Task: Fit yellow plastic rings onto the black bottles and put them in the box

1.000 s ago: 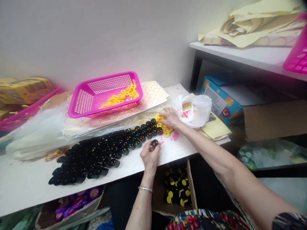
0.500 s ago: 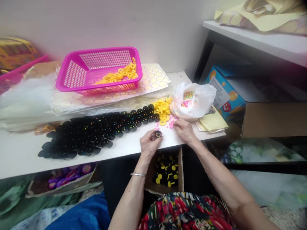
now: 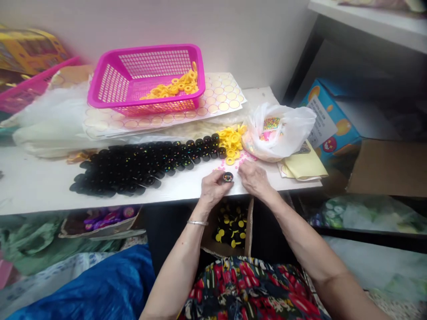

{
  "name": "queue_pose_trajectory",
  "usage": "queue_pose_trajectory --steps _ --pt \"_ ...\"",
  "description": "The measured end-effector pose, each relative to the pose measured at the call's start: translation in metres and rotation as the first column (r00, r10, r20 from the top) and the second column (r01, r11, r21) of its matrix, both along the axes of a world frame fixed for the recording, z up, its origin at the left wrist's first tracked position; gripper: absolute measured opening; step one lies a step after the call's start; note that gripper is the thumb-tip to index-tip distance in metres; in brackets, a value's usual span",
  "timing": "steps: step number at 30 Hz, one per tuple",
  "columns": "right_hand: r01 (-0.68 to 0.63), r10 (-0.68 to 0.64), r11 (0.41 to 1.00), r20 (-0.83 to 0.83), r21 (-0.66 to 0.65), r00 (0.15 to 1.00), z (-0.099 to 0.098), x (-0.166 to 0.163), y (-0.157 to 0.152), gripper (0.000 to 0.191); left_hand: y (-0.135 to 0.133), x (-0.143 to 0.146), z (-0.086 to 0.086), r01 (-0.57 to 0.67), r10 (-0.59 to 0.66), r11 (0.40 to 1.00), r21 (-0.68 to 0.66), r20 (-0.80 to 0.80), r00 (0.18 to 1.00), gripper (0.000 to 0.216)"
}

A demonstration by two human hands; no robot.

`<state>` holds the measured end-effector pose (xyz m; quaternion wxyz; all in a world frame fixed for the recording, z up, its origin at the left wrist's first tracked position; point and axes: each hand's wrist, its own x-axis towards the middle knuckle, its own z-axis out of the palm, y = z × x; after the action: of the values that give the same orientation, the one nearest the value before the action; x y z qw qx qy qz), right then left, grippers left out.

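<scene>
My left hand [image 3: 213, 190] is closed round a small black cup [image 3: 228, 177], its open end facing up with coloured bits inside. Close by on the right, my right hand [image 3: 254, 178] has its fingertips pinched together at the table's front part; whatever they hold, if anything, is too small to make out. Just beyond both hands lie scattered tiny pink pieces [image 3: 246, 156]. Yellow ring-shaped parts [image 3: 231, 141] are heaped behind them. Many similar black cups [image 3: 133, 169] stand packed in a long block to the left, some with coloured bits showing.
A pink basket [image 3: 113, 106] with yellow rings sits on sheets of round stickers [image 3: 230, 95]. A white plastic bag [image 3: 293, 129] of colourful beads stands at the right, beside folded yellow paper [image 3: 307, 163]. Under the table edge is a box of black-and-yellow parts [image 3: 248, 231].
My right hand has come from the pink pieces toward the black cup in my left hand. The cup is more upright. The camera view has shifted.
</scene>
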<state>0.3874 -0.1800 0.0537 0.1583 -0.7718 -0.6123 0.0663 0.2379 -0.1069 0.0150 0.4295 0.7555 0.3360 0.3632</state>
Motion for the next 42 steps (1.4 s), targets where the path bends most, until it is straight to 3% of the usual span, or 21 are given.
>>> queue_pose_trajectory --steps 4,7,12,18,23,26,29,33,38,42 --pt "-0.032 -0.011 0.970 -0.173 -0.240 0.985 0.012 -0.002 -0.006 0.019 -0.001 -0.002 -0.004 -0.014 0.015 0.999 -0.033 0.020 1.000 0.022" --pt "0.014 -0.056 0.964 -0.150 -0.264 0.987 0.011 -0.004 -0.005 0.019 -0.001 -0.004 -0.005 -0.027 0.027 0.998 -0.050 0.013 1.000 0.020" --pt "0.139 -0.162 0.974 -0.121 -0.176 0.979 0.003 -0.003 -0.004 0.019 0.000 -0.007 0.001 -0.001 0.002 0.996 -0.092 0.007 1.000 0.019" --pt "0.043 -0.045 0.999 -0.193 -0.014 0.980 -0.007 0.001 -0.013 0.018 0.000 -0.006 0.004 0.018 -0.019 0.992 -0.122 -0.007 1.000 0.019" --pt "0.066 -0.049 0.991 -0.148 0.115 0.988 -0.013 -0.008 -0.016 0.018 -0.002 -0.005 0.002 -0.005 0.006 0.993 -0.115 0.007 1.000 0.020" --pt "0.026 0.053 0.952 -0.248 0.304 0.967 -0.008 -0.015 -0.012 0.015 -0.003 -0.004 0.005 0.002 -0.002 0.996 -0.086 0.002 1.000 0.014" --pt "-0.068 0.185 0.916 -0.265 0.395 0.946 -0.001 -0.022 -0.005 0.016 -0.005 -0.004 0.009 0.013 -0.013 0.998 -0.053 -0.010 1.000 0.009" --pt "-0.173 0.235 0.929 -0.160 0.327 0.959 0.005 -0.027 0.003 0.020 -0.005 -0.004 0.010 0.017 -0.017 0.999 -0.042 -0.020 1.000 0.007" --pt "-0.208 0.209 0.971 -0.002 0.119 0.978 0.014 -0.030 0.006 0.024 -0.004 -0.005 0.007 0.024 -0.024 0.999 -0.022 -0.023 0.999 0.007" --pt "-0.242 0.243 0.970 0.111 -0.024 0.964 0.028 -0.038 0.010 0.020 -0.004 -0.006 0.008 0.034 -0.034 0.999 -0.036 -0.001 0.999 0.009"
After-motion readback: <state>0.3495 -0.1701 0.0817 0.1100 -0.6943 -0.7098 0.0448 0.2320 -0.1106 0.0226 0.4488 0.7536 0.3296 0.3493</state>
